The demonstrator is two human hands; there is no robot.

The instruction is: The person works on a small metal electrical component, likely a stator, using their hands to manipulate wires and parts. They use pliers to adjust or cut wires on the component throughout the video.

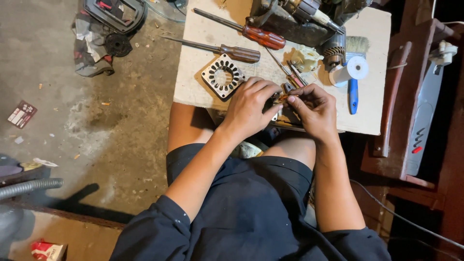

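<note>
Head view, left to right. A square grey slotted metal stator core (223, 76) lay bare, without windings, on the pale worn board (372, 111), near two brown-handled screwdrivers (240, 53). The left hand (249, 108), fingers curled, steadied a small metal part with copper-coloured wire (282, 100) at the board's near edge; the right hand (313, 107) pinched its wire. The work appeared unfinished. A white tape roll (355, 68) stood rightward.

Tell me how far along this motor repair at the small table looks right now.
Already apart: a square slotted metal core lies loose on the white board, beside two screwdrivers. In hand: the left hand and right hand pinch a small coppery part between them. Left: the dismantled tool body at the far edge lies open, so reassembly seems not yet begun.
</note>
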